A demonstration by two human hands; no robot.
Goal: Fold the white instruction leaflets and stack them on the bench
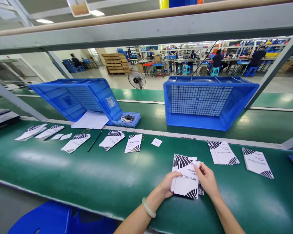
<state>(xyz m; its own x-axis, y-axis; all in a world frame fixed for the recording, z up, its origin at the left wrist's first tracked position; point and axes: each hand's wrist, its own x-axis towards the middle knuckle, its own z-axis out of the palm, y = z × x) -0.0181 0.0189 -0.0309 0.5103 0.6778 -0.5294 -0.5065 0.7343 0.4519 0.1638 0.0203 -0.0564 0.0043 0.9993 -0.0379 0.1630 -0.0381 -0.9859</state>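
Observation:
A small stack of instruction booklets (185, 185), white with black curved stripes, is held over the green bench top. My left hand (169, 184) grips its left edge, thumb on the front cover and fingers beneath. At the right side, my right hand (206, 178) pinches the upper right edge between thumb and fingers. Some booklets stick out unevenly behind the front one. To the right lie two more piles, a fanned booklet pile (223, 152) and a neater booklet pile (257, 162). A small white slip (156, 142) with handwriting lies beyond my left hand.
Several booklet piles, including one (133, 143), lie along the far side of the bench (100, 175) with a dark green pencil (94, 141). Two tilted blue crates (195, 121), (95, 84) stand behind, near a small blue tray (136, 121). A metal rail (146, 31) crosses overhead.

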